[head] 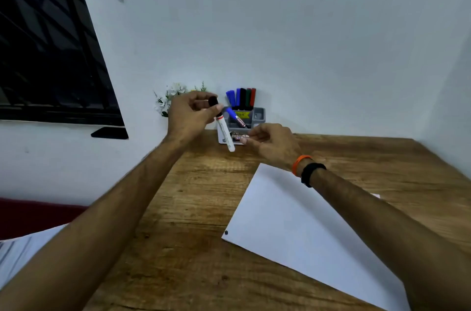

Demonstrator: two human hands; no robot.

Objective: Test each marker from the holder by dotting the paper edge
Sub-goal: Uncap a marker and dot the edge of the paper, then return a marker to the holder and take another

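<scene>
Nearest you, the paper (300, 224) lies flat on the wooden counter (183, 234), turned at an angle, with one dark dot (226, 232) at its near left corner. Your right forearm crosses above the sheet; an orange band (299, 163) and a black band (311, 173) sit on that wrist.

Further out, your right hand (272, 144) hovers just in front of the holder, fingers loosely curled, thumb and forefinger close together; whether they pinch anything, you cannot tell from this view. Your left hand (190, 113) is raised beside it and grips a white marker (224, 130) near its black cap, the barrel slanting down and to the right, its lower end in front of the holder. The two hands are apart.

Behind them the grey holder (257, 117) stands against the wall (280, 30). Blue, black, green and red markers (242, 98) stand upright in it, and one blue marker (235, 114) leans tilted across its front. White flowers (168, 99) show behind your left hand. A dark window (46, 43) fills the far left.
</scene>
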